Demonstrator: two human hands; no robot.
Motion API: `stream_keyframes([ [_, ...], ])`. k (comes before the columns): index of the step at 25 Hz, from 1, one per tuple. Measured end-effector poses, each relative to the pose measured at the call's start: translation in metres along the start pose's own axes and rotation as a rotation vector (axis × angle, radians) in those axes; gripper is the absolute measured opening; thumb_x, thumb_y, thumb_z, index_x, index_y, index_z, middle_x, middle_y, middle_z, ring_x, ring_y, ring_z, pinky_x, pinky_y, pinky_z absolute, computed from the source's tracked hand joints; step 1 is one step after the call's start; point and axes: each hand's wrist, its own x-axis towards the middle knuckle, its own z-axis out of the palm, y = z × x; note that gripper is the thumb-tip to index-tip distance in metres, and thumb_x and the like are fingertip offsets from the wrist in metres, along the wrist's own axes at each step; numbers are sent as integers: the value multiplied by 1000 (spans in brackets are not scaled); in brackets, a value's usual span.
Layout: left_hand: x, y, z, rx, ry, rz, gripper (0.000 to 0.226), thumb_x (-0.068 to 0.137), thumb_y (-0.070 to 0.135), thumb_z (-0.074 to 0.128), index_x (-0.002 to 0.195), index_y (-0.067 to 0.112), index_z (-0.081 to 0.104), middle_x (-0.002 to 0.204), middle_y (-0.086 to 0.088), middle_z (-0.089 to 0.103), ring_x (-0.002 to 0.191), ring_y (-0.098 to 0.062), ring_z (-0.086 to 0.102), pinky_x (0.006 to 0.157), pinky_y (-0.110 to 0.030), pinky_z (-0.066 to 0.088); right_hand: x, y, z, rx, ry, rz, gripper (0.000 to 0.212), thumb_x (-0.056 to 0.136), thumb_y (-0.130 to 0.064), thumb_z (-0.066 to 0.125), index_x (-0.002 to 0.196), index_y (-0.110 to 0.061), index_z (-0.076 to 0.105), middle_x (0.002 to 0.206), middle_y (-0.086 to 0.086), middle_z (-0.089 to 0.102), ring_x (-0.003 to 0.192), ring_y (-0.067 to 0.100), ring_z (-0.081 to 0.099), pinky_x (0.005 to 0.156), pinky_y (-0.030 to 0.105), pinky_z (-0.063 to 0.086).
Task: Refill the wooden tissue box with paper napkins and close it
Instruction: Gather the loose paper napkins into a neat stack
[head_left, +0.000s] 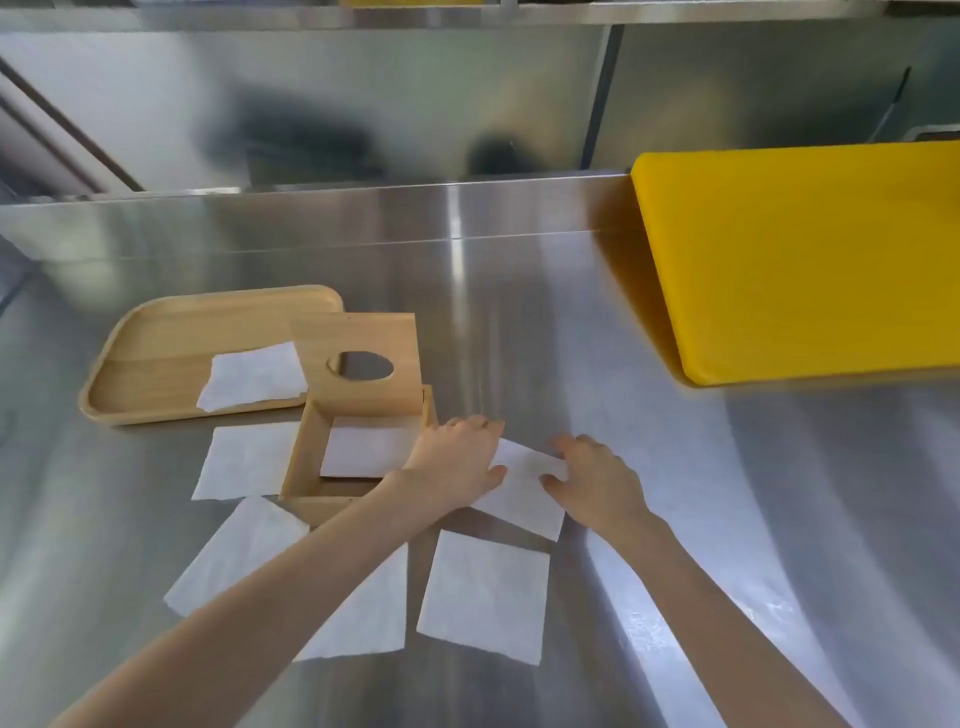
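Note:
The wooden tissue box (304, 467) stands open on the steel counter, its lid (387, 340) with an oval hole tilted up at the back. One white napkin (363, 449) lies inside. Just right of the box, another napkin (524, 493) lies on the counter. My left hand (457, 462) presses on its left side and my right hand (592, 480) on its right side, fingers spread. Several more napkins lie loose: one left of the box (244, 460), one at the front left (234, 553), one under my left forearm (363, 613), one at the front (485, 595).
A wooden tray (156, 358) behind and left of the box holds a napkin (254, 376). A yellow cutting board (810, 260) lies at the far right. A steel backsplash rises behind the counter (753, 493).

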Motion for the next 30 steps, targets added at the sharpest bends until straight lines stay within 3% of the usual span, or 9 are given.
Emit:
stream_keyframes([
  [5, 22, 1, 13, -6, -82, -44, 57, 94, 30, 48, 145, 13, 28, 145, -8, 41, 129, -29, 45, 100, -40, 42, 16, 5, 15, -21, 33, 34, 36, 90, -27, 54, 124, -17, 52, 126, 9, 48, 120, 28, 46, 94, 36, 46],
  [16, 35, 8, 20, -60, -51, -79, 31, 96, 19, 44, 123, 7, 48, 128, -11, 53, 118, -26, 51, 91, -33, 45, 14, 2, 19, 95, 57, 66, 22, 91, -16, 49, 109, -9, 58, 118, 10, 58, 112, 30, 51, 89, 37, 42],
  [20, 31, 4, 15, -417, -64, -123, 32, 93, 22, 47, 120, 5, 49, 120, -15, 60, 102, -27, 57, 79, -34, 44, 4, 1, 4, 354, 84, 84, 25, 91, -15, 50, 114, -5, 50, 110, 16, 65, 99, 35, 59, 81, 39, 48],
  [23, 17, 3, 4, -597, 20, -126, 32, 91, 22, 50, 119, 7, 51, 116, -13, 61, 94, -23, 52, 73, -27, 38, -9, 0, -7, 430, 111, 56, 27, 92, -14, 49, 117, -6, 53, 108, 14, 64, 87, 25, 53, 73, 30, 41],
  [27, -14, 3, -11, -801, 186, -111, 33, 91, 29, 54, 118, 10, 51, 98, 0, 57, 88, -16, 53, 73, -27, 42, -35, -3, -17, 647, 162, 53, 16, 92, -19, 53, 104, -10, 58, 86, -1, 56, 81, 18, 51, 66, 24, 40],
  [30, -47, 1, -16, -1207, 160, -123, 9, 92, 27, 55, 98, 20, 54, 88, 7, 59, 82, -10, 58, 74, -19, 48, -57, -9, -22, 1008, 85, 35, 5, 92, -18, 55, 88, -19, 57, 81, -6, 58, 77, 10, 57, 63, 17, 49],
])
